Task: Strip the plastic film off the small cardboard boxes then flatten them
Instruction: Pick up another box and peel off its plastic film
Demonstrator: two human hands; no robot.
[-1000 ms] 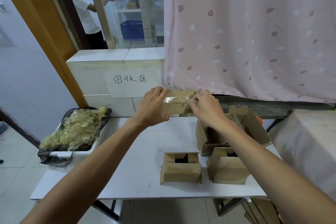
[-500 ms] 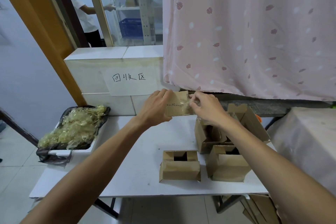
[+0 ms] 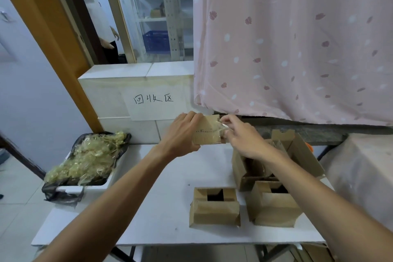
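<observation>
Mid-frame, film-stripping step: left hand [image 3: 182,134] grips a small box [image 3: 207,132] while right hand [image 3: 240,136] fingers [image 3: 225,120] pinch its plastic film [image 3: 221,126]; peeling it clear should follow.

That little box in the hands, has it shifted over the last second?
Barely. The small box stays held up just below and right of the handwritten paper sign, while the right hand works the film at its right end.
</observation>
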